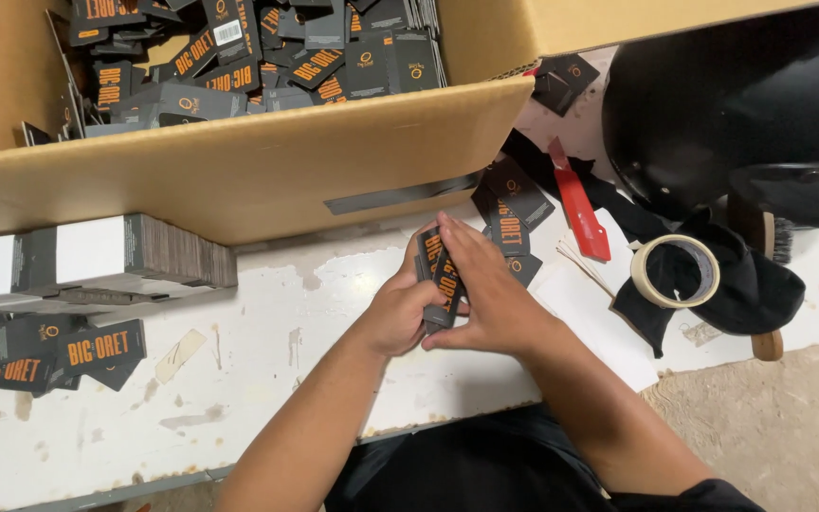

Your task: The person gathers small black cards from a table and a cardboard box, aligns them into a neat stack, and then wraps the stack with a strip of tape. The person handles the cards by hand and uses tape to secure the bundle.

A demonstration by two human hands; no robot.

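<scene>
Both of my hands meet over the middle of the white table (267,379). My left hand (398,313) grips a small black carton with orange lettering (445,275) from below. My right hand (485,294) lies over the same carton, its fingers pressing along the top edge. The carton is held nearly upright, tilted a little to the right. More flat black cartons (509,213) lie fanned out just behind my hands.
A big cardboard box (239,171) full of black cartons fills the back. A banded stack of flat cartons (135,251) and loose ones (45,353) sit at left. At right lie a red cutter (578,204), a tape roll (675,270), black cloth and a dark helmet-like object (741,104).
</scene>
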